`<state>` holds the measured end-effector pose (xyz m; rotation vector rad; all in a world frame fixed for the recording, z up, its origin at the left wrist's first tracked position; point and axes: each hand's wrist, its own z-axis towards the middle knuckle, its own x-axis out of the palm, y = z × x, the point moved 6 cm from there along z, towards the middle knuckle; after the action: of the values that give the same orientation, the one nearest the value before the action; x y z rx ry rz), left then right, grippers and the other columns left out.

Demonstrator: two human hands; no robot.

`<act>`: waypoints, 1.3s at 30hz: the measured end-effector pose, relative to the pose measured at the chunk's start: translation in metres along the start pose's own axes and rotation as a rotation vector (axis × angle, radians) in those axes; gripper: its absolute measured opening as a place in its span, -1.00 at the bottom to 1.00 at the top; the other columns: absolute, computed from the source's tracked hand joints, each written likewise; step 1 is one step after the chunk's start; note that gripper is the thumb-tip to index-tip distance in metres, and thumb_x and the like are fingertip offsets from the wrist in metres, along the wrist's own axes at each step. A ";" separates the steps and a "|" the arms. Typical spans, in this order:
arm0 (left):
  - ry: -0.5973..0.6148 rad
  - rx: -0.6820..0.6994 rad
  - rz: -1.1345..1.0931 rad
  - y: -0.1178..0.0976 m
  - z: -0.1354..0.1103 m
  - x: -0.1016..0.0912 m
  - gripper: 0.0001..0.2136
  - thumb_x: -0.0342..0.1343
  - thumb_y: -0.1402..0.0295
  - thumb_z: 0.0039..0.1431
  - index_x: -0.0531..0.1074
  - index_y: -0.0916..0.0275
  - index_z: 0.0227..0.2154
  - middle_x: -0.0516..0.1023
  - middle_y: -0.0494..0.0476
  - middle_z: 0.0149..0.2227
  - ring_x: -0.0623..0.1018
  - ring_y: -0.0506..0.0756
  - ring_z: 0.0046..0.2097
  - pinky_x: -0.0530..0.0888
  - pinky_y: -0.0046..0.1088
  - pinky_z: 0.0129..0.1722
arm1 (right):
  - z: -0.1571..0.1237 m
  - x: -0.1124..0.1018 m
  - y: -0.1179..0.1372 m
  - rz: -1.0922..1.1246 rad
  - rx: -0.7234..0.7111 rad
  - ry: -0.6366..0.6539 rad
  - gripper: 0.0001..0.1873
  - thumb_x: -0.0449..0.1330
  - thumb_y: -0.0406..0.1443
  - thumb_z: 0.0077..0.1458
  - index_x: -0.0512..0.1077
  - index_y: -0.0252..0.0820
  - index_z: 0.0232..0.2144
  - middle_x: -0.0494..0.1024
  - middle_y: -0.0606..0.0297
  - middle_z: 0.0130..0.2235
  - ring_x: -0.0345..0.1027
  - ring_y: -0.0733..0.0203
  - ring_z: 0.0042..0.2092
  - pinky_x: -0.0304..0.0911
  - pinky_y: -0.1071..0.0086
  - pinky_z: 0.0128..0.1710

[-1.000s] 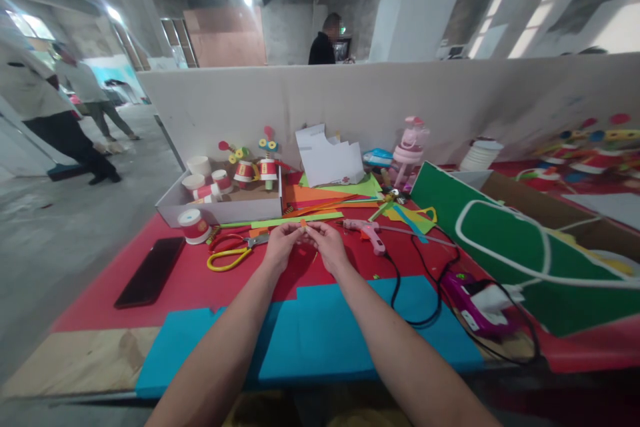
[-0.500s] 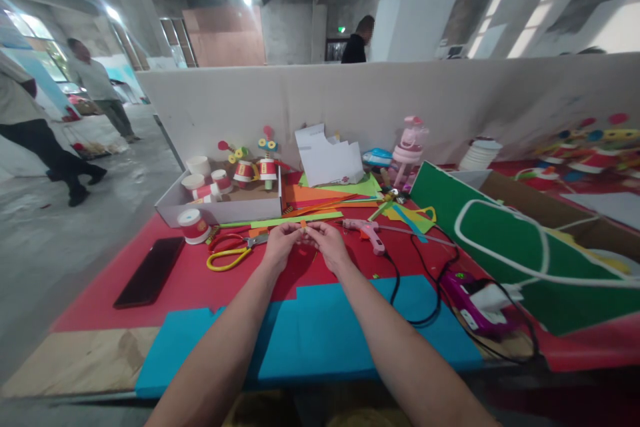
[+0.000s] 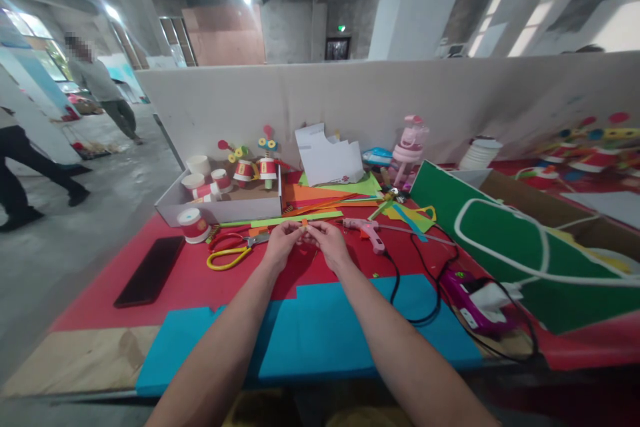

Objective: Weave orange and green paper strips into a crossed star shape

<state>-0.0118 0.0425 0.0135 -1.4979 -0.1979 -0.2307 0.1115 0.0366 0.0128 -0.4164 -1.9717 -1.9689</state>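
Observation:
Between the fingertips of both hands is a small orange piece (image 3: 305, 222), perhaps of paper; most of it is hidden by the fingers. My left hand (image 3: 283, 243) pinches it from one side and my right hand (image 3: 327, 244) from the other, over the red table covering (image 3: 210, 293). Left of my hands lie scissors (image 3: 233, 257) with one yellow and one red handle loop, blades pointing toward my left hand. Just right of my right hand rests a pink glue gun (image 3: 367, 233) with a glue stick in its back and a black cord.
At left are a black phone (image 3: 150, 272), a paper cup (image 3: 193, 225) and a white box (image 3: 225, 211) holding cups and cup figures. Coloured paper strips (image 3: 295, 219) lie beyond my hands. A purple power strip (image 3: 475, 307) and green board (image 3: 500, 247) stand right; blue sheets (image 3: 320, 340) line the front edge.
Both hands stay nearly in place, still pinching the orange piece, which has shifted very slightly. In the background, people walk on; one has left view behind the partition.

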 end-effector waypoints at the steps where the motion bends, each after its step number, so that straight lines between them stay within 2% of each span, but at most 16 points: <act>1: 0.011 -0.006 0.000 0.002 0.000 0.000 -0.70 0.35 0.24 -0.22 0.44 0.31 -0.46 0.44 0.01 -0.55 0.39 -0.07 -0.54 0.31 -0.55 -0.49 | 0.000 0.000 0.000 0.005 -0.006 -0.008 -0.65 0.41 -0.16 -0.31 0.49 -0.20 -0.42 0.54 0.34 -0.48 0.42 0.26 -0.43 0.40 0.32 -0.33; 8: -0.034 0.009 0.074 -0.004 -0.002 0.000 -0.75 0.34 0.27 -0.22 0.46 0.31 -0.50 0.43 0.00 -0.57 0.36 -0.07 -0.55 0.29 -0.54 -0.50 | 0.004 -0.003 -0.001 -0.040 0.024 0.038 -0.65 0.42 -0.16 -0.31 0.51 -0.19 -0.42 0.55 0.33 -0.46 0.43 0.24 -0.41 0.41 0.28 -0.27; 14: -0.038 0.032 0.097 -0.007 -0.004 0.002 -0.77 0.33 0.27 -0.21 0.48 0.31 -0.51 0.44 0.02 -0.57 0.36 -0.07 -0.54 0.28 -0.54 -0.50 | 0.004 -0.005 0.003 -0.088 -0.047 -0.022 -0.69 0.40 -0.14 -0.31 0.51 -0.19 -0.47 0.55 0.34 -0.46 0.40 0.27 -0.43 0.39 0.30 -0.28; 20: -0.032 0.010 0.128 -0.007 -0.003 -0.001 -0.75 0.32 0.25 -0.21 0.48 0.32 -0.50 0.43 0.01 -0.59 0.36 -0.07 -0.55 0.28 -0.55 -0.51 | 0.005 -0.004 -0.002 -0.045 0.040 0.041 -0.62 0.43 -0.16 -0.36 0.51 -0.21 -0.43 0.55 0.34 -0.45 0.41 0.29 -0.42 0.40 0.33 -0.27; 23: -0.026 0.014 0.136 -0.007 -0.002 -0.001 -0.75 0.32 0.25 -0.20 0.48 0.32 -0.50 0.43 0.00 -0.59 0.36 -0.08 -0.56 0.28 -0.55 -0.51 | 0.005 -0.006 -0.001 -0.070 0.026 0.026 -0.60 0.44 -0.16 -0.37 0.51 -0.22 -0.41 0.55 0.34 -0.44 0.41 0.30 -0.42 0.41 0.34 -0.28; 27: -0.027 0.015 0.102 -0.005 -0.002 0.000 -0.76 0.31 0.26 -0.19 0.47 0.32 -0.50 0.44 0.00 -0.58 0.37 -0.08 -0.55 0.29 -0.55 -0.50 | 0.004 -0.004 -0.001 -0.071 0.009 -0.001 -0.64 0.41 -0.16 -0.32 0.51 -0.21 -0.41 0.55 0.34 -0.44 0.42 0.29 -0.41 0.41 0.35 -0.29; 35: -0.018 0.013 0.018 -0.002 0.000 -0.001 -0.70 0.34 0.20 -0.20 0.48 0.33 -0.46 0.48 0.03 -0.53 0.41 -0.06 -0.52 0.33 -0.54 -0.48 | 0.002 0.001 -0.004 -0.001 0.036 0.026 -0.62 0.44 -0.16 -0.34 0.43 -0.21 -0.47 0.49 0.39 -0.54 0.41 0.32 -0.46 0.43 0.38 -0.35; 39: -0.011 -0.014 0.001 -0.002 0.000 0.000 -0.67 0.35 0.21 -0.22 0.49 0.33 -0.42 0.48 0.04 -0.51 0.41 -0.07 -0.52 0.32 -0.55 -0.50 | 0.003 0.001 -0.006 0.069 0.025 -0.003 -0.61 0.45 -0.17 -0.36 0.41 -0.20 -0.48 0.49 0.40 -0.51 0.42 0.32 -0.44 0.43 0.39 -0.34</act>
<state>-0.0125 0.0420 0.0153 -1.5132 -0.2050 -0.2234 0.1082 0.0394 0.0075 -0.4753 -1.9545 -1.9006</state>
